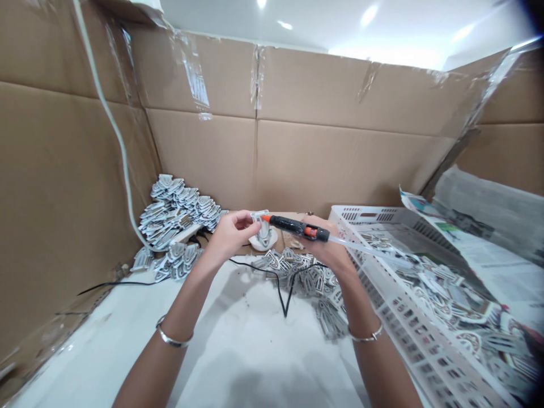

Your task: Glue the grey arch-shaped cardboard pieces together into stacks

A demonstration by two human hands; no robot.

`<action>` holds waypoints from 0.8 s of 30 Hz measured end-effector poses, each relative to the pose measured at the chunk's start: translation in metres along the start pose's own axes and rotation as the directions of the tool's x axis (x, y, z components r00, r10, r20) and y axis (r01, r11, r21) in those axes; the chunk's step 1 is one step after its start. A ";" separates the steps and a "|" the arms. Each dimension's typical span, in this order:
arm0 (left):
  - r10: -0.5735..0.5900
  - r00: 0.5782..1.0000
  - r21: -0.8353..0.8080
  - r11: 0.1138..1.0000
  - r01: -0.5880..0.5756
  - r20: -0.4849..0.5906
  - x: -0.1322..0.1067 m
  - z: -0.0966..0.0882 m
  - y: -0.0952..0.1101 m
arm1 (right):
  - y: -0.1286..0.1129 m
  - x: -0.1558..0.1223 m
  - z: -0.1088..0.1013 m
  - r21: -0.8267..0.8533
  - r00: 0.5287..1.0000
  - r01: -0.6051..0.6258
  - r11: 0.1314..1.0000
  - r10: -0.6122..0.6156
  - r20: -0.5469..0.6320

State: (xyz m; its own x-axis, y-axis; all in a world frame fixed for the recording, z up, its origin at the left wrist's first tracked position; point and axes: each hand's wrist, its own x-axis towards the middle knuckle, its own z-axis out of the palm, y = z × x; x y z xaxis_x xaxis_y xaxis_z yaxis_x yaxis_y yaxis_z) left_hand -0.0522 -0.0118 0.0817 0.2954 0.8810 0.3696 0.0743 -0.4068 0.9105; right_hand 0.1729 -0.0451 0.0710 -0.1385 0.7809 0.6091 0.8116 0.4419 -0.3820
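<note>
My left hand pinches a small flat whitish-grey piece between thumb and fingers, in front of my chest. In my right hand is a black hot glue gun with an orange tip. A clear glue stick sticks out of its back end towards the right. The orange tip points left and is at the piece; whether it touches is too small to tell. Right below the piece sits a rounded white object. A loose heap of similar grey pieces lies below my right hand.
Stacks of similar pieces stand at the back left. A white plastic basket full of pieces is on the right, with printed paper over its far side. Cardboard walls enclose the white table. A black cord crosses it.
</note>
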 end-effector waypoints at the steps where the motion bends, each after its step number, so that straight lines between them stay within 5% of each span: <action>1: 0.001 1.000 0.001 1.000 -0.001 -0.001 0.000 0.000 0.000 | 0.001 0.000 0.000 -0.011 1.000 0.011 1.000 -0.011 -0.008; 13: 0.010 1.000 0.014 1.000 -0.010 0.004 0.001 0.001 -0.005 | 0.008 0.000 0.006 -0.099 0.992 0.113 0.989 -0.119 -0.053; 24: 0.018 1.000 0.030 0.999 -0.018 -0.012 0.000 0.001 -0.005 | 0.001 0.000 0.006 -0.035 0.995 0.048 0.998 -0.051 -0.087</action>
State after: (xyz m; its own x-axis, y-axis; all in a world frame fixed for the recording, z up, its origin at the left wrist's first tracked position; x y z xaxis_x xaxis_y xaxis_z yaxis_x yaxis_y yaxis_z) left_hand -0.0517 -0.0095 0.0770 0.2848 0.8763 0.3885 0.0971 -0.4295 0.8978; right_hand 0.1706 -0.0418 0.0668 -0.1302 0.7160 0.6858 0.8232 0.4636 -0.3277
